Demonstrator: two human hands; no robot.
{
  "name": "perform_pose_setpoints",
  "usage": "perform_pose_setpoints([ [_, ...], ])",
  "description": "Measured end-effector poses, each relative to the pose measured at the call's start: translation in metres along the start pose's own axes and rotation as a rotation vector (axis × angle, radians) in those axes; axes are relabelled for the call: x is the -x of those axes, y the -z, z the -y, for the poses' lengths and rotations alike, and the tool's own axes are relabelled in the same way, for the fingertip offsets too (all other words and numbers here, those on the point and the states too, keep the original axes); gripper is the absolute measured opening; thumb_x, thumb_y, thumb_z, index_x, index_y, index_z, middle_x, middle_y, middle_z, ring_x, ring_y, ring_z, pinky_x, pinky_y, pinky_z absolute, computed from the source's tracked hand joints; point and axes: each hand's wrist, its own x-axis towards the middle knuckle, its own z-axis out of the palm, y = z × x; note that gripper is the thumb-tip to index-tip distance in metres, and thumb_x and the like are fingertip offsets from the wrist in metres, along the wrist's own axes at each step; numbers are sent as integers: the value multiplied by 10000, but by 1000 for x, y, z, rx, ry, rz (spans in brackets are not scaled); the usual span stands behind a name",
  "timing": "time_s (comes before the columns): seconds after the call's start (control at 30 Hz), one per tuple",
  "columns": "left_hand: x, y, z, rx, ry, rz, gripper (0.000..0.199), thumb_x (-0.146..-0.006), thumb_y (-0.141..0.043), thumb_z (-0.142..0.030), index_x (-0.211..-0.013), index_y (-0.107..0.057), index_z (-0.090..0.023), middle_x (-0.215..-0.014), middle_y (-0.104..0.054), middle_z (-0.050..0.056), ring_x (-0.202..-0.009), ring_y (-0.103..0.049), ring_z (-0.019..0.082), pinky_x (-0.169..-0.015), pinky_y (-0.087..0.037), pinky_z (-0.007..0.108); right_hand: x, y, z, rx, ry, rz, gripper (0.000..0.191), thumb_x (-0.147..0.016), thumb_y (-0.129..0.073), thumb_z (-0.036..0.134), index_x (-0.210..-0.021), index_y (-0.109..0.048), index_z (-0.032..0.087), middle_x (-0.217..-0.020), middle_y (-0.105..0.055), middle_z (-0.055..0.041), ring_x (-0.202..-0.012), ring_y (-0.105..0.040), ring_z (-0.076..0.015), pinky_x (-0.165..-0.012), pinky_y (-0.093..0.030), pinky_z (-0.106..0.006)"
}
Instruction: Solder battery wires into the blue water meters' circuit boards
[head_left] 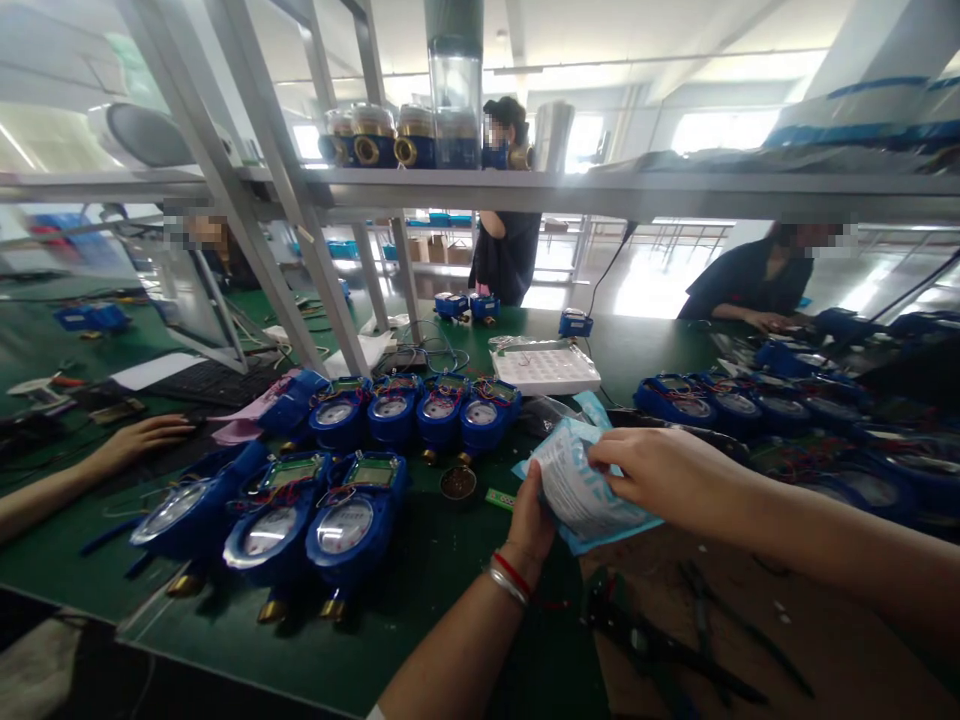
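Over the bench I hold a light-blue and white plastic packet (574,485) with printed text, tilted toward me. My left hand (531,520), with a red cord and a silver bracelet at its wrist, grips the packet's lower left side. At its upper right edge, the bent fingers of my right hand (645,465) are closed on the plastic; the fingertips are partly hidden. Blue water meters (345,530) with green circuit boards and brass fittings lie to the left. Beneath my right arm are dark-handled pliers (637,630) on a brown board (817,640).
More meters stand in a row (480,412) behind and on the right (682,400). A white tray (547,368) lies farther back. A metal shelf (525,188) crosses above. Another person's hand (154,435) rests near a keyboard (206,390) at left. Two more people are beyond the bench.
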Motion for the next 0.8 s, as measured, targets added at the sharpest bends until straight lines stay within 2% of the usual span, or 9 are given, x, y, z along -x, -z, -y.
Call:
perform_pose_setpoints([
  [0.1, 0, -1, -1, -19, -5, -14, 566, -863, -538, -496, -1264, -557, -97, -1306, -564, 151, -1267, -478, 292, -1107, -334, 411, -9, -4, 5, 101, -79, 62, 137, -793, -527, 224, -798, -663, 213, -842, -690, -46, -768, -660, -227, -609, -433, -287],
  [0.27, -1, -1, -2, -32, -23, -37, 578, -867, -531, -496, -1284, -540, -95, -1323, -549, 155, -1234, -507, 303, -1085, -361, 430, -17, -7, 11, 119, -100, 72, 193, -818, -466, 205, -731, -638, 198, -808, -691, -57, -763, -657, -213, -601, -384, -270],
  [0.67, 0, 0, -2, -51, -7, -27, 567, -890, -487, -490, -1314, -517, -115, -1321, -554, 141, -1228, -518, 292, -1098, -355, 441, -10, -6, 11, 100, -99, -66, 260, -872, -404, 238, -706, -603, 214, -770, -653, -21, -688, -607, -173, -576, -295, -286],
  [0.8, 0, 2, -2, -47, -9, -6, 565, -890, -486, -491, -1311, -520, -115, -1350, -529, 137, -1269, -480, 289, -1121, -324, 435, -9, 3, 7, 67, -115, -205, 238, -856, -443, 242, -641, -534, 200, -704, -589, -1, -613, -528, -138, -575, -290, -283],
])
